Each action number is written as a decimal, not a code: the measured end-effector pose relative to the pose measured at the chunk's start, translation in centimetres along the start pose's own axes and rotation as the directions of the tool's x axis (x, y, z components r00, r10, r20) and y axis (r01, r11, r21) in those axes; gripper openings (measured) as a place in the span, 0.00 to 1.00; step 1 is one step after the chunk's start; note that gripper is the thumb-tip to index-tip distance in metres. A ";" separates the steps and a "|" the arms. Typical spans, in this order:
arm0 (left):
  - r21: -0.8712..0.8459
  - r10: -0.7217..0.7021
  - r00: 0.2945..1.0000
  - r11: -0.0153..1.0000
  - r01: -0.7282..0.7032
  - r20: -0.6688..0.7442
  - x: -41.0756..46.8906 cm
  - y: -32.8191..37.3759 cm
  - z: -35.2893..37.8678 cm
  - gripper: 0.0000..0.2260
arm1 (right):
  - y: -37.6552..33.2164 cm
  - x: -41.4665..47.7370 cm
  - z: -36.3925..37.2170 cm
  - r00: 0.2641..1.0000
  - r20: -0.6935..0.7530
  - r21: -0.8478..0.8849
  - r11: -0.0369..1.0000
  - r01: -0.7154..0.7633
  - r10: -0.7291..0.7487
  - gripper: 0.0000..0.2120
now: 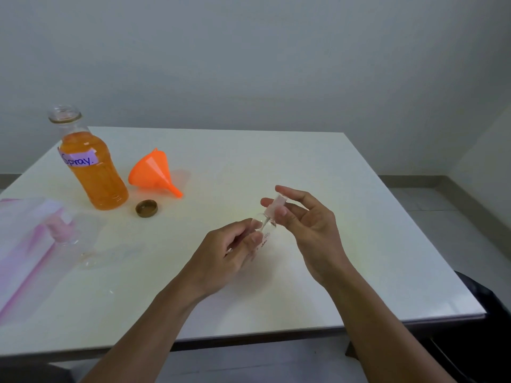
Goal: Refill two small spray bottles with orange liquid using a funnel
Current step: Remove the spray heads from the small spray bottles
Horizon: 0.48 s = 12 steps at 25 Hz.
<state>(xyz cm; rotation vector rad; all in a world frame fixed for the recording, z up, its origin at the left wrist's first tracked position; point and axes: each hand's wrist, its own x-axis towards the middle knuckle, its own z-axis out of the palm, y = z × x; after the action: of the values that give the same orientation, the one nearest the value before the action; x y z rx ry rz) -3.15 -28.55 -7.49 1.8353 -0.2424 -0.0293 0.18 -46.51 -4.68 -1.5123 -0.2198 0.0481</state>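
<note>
My left hand point(232, 250) grips a small clear spray bottle point(266, 230) above the middle of the white table point(359, 217). My right hand point(307, 219) pinches its pale pink spray head point(276, 205), lifted off the neck with the thin tube still in the bottle. A large open bottle of orange liquid point(94, 167), labelled "Spray", stands at the back left. An orange funnel point(153, 172) lies on its side beside it. A second small bottle with a pink top point(62, 230) lies on the left.
A brown cap point(146, 208) lies upside down in front of the large bottle. A clear plastic bag with pink edges point(25, 244) covers the table's left side. A dark chair point(486, 313) stands off the table's right edge.
</note>
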 end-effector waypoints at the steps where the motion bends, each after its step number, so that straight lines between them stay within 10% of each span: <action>1: 0.025 0.005 1.000 1.000 -0.005 -0.004 0.1 -0.1 0.0 0.09 | 0.0 0.0 -0.2 1.000 -0.011 -0.037 0.999 0.009 -0.009 0.16; 12: 0.128 0.014 0.998 0.992 -0.005 -0.062 0.0 -0.8 0.2 0.16 | -0.4 0.3 -0.8 1.000 -0.029 -0.067 0.998 -0.004 0.002 0.18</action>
<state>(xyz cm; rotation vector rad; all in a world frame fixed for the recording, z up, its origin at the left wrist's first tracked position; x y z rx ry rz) -3.02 -28.50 -8.27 1.9590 -0.2129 0.0516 0.62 -47.30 -4.28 -1.5794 -0.1981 0.0215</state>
